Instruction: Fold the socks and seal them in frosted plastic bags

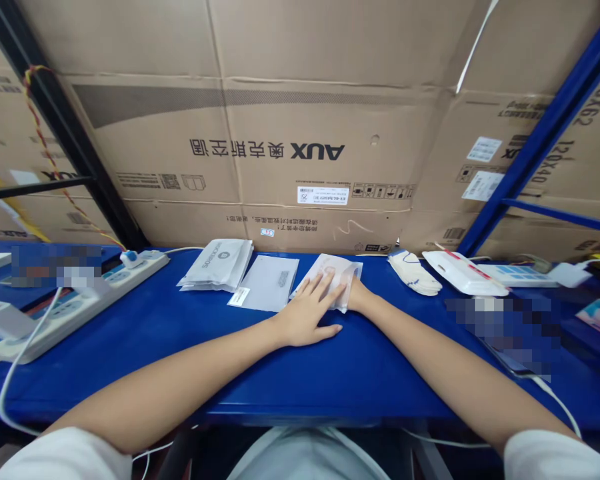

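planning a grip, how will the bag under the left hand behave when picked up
The bag is likely floppy and probably light, since its film looks thin and translucent. Its smooth surface may also slip.

Both forearms (200, 360) angle forward and inward, left hand (304, 319) palm-down with fingers (325, 285) spread, right hand (359, 297) mostly hidden.

Single head-worn view, looking forward and down, near above the blue table (220, 363), facing cardboard (355, 47)
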Demonstrator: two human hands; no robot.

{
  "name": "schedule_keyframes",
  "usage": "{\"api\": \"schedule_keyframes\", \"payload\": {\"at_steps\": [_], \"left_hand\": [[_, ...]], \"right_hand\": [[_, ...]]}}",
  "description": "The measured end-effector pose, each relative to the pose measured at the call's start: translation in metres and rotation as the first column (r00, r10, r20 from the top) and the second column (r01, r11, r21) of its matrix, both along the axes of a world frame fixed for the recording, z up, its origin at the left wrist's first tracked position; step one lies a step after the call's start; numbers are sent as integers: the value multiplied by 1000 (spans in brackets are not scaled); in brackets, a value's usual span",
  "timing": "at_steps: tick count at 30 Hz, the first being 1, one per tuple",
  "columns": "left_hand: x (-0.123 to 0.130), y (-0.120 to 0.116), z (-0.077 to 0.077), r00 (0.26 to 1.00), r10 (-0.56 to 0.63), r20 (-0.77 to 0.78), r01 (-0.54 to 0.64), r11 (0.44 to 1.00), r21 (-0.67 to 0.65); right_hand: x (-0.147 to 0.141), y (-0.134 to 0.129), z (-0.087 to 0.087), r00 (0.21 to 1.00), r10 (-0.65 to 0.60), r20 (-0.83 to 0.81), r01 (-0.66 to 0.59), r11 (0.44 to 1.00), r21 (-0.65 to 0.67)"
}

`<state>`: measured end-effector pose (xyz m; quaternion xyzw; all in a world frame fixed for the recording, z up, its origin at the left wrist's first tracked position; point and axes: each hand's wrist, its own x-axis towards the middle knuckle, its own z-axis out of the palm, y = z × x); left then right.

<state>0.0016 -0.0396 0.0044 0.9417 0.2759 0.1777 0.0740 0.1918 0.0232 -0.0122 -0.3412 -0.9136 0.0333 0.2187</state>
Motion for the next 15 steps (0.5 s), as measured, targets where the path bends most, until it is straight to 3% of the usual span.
{"api": "schedule_keyframes", "payload": {"at_steps": [9,15], "left_hand": [[4,-2,-7,998,60,15,-59,998,-12],[2,1,-7,995,61,74,-62,998,14]], "right_hand": [[-7,-18,8,998,63,26,-58,986,-157],[-3,-13,-1,999,-36,27,36,999,-14]]}}
